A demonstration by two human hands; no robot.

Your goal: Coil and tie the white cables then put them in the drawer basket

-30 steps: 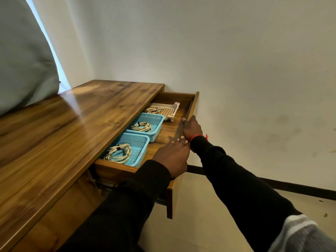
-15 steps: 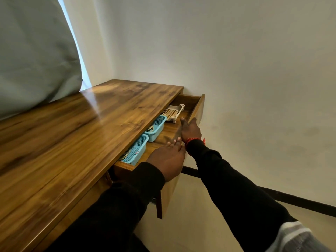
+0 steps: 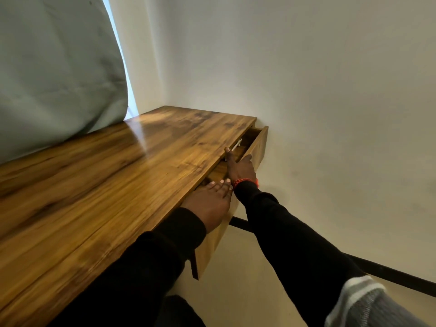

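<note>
Drawer (image 3: 258,147): wood, under the desk top, open only a narrow gap; front panel angled out from the desk edge, widest at the far end by the wall.
Basket (image 3: 236,146): only a thin white rim shows in the gap at the far end; rest hidden under the desk top.
Cables: can't see them; inside of drawer mostly covered by the top & the hands.
Right hand (image 3: 240,167): on the drawer's top edge, mid-length; thumb reaches into the gap toward the white rim, fingers wrap over the front panel's outer side. Gripping the panel edge. Red band (image 3: 244,182) at the wrist, black sleeve (image 3: 295,237) behind it.
Left hand (image 3: 208,204): nearer the camera, palm down, flat over the gap at the drawer's near end; fingers straight, loose, tips just beside the right wrist. Not closed round anything, resting on the wood.
Desk (image 3: 106,185): glossy brown wood top, bare where visible; long edge runs from lower left to the corner.
Wall (image 3: 330,90): plain off-white, right beside the drawer's far end; dark skirting strip (image 3: 401,277) along the floor.
Curtain (image 3: 54,62): pale grey-green cloth, upper left, hanging down to the desk's back edge; strip of daylight at its right side.
</note>
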